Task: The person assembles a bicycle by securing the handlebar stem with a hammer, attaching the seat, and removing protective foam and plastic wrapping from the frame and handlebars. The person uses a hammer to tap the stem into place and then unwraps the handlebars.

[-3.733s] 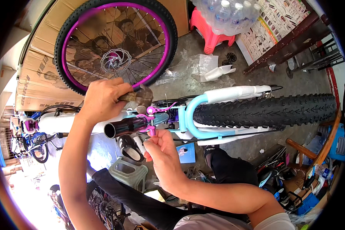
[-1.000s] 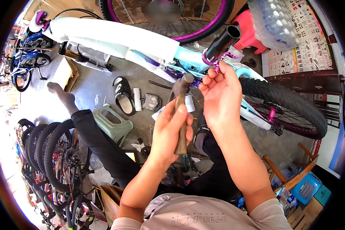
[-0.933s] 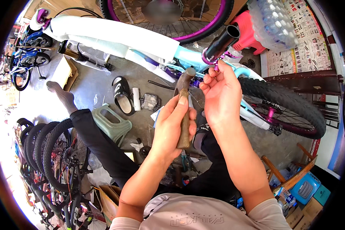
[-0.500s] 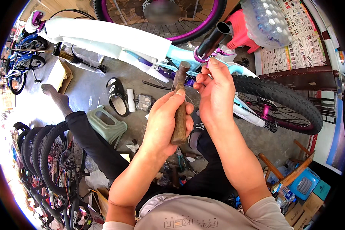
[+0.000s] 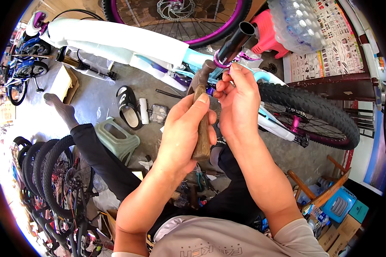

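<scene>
Snugly, the left hand curls around the hammer.

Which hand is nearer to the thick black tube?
The right hand, just below the black tube, at its purple clamp. The left hand, gripping the hammer, is lower and farther left in the picture.

The left grip curls tight; the right grip, palm up, pinches farther forward.
</scene>
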`<control>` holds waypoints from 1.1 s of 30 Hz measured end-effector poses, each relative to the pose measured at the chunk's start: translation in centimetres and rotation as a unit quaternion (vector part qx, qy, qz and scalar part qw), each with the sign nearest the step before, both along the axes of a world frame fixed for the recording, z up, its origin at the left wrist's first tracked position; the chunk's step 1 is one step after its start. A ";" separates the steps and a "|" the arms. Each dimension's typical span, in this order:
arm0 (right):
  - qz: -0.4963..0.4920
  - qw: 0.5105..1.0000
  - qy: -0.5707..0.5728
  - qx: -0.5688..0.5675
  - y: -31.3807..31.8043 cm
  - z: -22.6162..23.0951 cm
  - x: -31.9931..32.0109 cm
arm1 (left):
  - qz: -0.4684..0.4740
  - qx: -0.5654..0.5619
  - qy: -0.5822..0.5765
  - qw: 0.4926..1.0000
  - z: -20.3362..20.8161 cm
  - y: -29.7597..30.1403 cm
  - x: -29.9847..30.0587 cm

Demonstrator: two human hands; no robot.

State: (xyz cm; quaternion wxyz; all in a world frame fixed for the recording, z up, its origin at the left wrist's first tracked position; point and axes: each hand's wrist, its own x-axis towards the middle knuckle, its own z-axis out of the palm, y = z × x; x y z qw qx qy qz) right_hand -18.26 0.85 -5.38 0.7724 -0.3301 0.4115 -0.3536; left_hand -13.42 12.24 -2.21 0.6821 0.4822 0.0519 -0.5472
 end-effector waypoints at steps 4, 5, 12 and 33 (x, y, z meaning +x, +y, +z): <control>0.001 1.000 -0.007 -0.002 0.0 -0.1 -0.1 | 0.027 0.000 0.005 1.000 -0.1 0.2 0.0; -0.001 1.000 -0.001 0.004 0.0 -0.1 -0.1 | 0.037 0.015 0.012 0.999 -0.2 0.1 0.0; 0.014 1.000 0.003 -0.002 0.0 -0.2 -0.3 | 0.005 0.025 -0.008 1.000 -0.1 0.0 -0.3; -0.071 0.997 -0.033 0.026 -1.6 1.5 -1.5 | -0.008 0.029 0.102 0.994 -0.5 0.8 -3.1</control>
